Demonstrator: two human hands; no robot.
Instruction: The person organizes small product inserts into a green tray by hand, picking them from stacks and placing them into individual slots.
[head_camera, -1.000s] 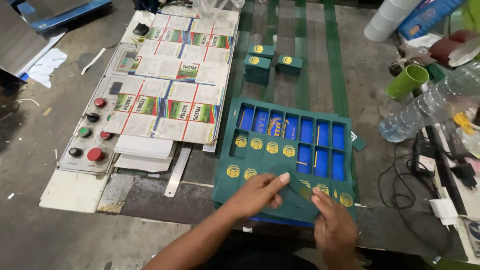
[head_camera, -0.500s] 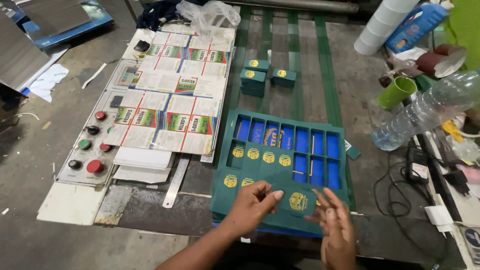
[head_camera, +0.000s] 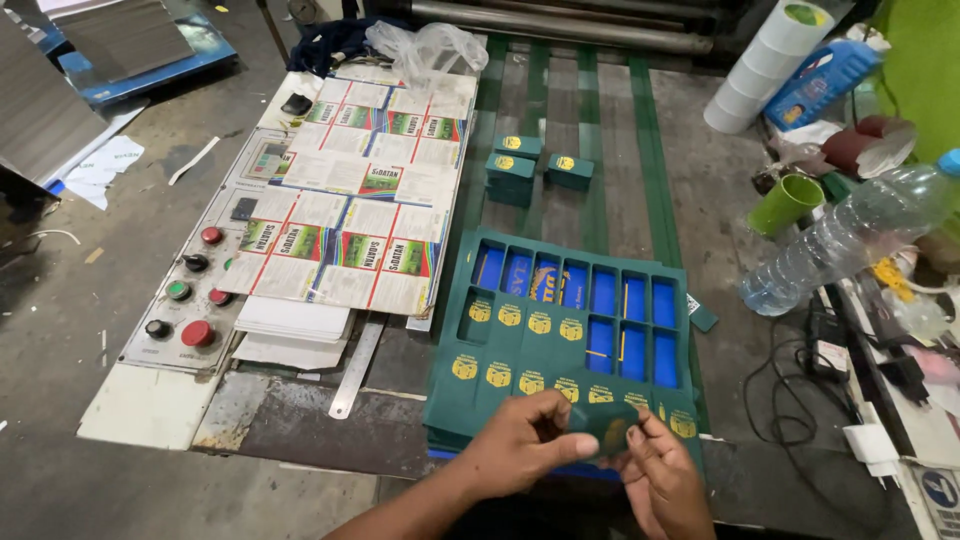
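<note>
A stack of dark green die-cut card sheets (head_camera: 520, 340) with yellow emblems and blue cut-out windows lies on the metal table before me. My left hand (head_camera: 525, 445) and my right hand (head_camera: 655, 475) meet over its near edge. Together they pinch one small green card piece (head_camera: 603, 425), apparently a blank from the sheet. Three small stacks of the same green pieces (head_camera: 530, 168) sit farther back on the table.
A pile of printed white, red and green sheets (head_camera: 360, 200) lies at the left, over a panel with red, green and black buttons (head_camera: 190, 300). A clear plastic bottle (head_camera: 840, 235), a green cup (head_camera: 785, 203), white tape rolls (head_camera: 770, 60) and cables (head_camera: 800, 390) crowd the right.
Both hands have lifted off the top sheet and come together holding one small green piece. The view has shifted a little.
</note>
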